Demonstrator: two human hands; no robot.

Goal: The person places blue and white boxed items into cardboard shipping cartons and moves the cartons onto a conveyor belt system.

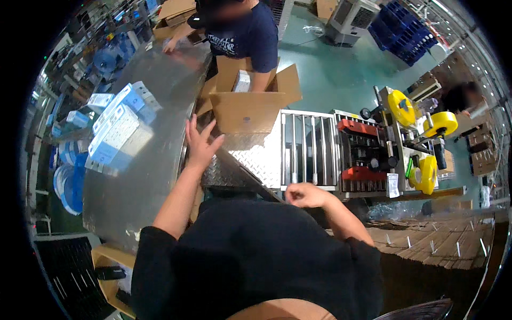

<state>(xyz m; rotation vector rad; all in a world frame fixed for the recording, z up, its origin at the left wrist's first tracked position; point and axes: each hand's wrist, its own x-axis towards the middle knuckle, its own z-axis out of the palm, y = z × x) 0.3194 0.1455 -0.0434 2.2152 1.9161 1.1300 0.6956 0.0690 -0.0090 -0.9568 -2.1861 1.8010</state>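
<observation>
My left hand (201,141) is stretched forward with fingers spread, resting at the edge where the shiny metal table (154,176) meets the diamond-plate surface (245,157). It holds nothing. My right hand (305,195) is curled into a loose fist close to my chest, near the roller conveyor (306,149); I see nothing in it. An open cardboard box (250,104) stands just beyond my left hand. Blue-and-white boxes (120,130) lie stacked on the metal table to the left.
A co-worker in a dark blue shirt (245,34) leans over the cardboard box, one arm inside it. A tape sealing machine with yellow tape rolls (421,138) stands to the right. Flattened cardboard sheets (432,240) are stacked at lower right. Blue crates (402,29) sit far back.
</observation>
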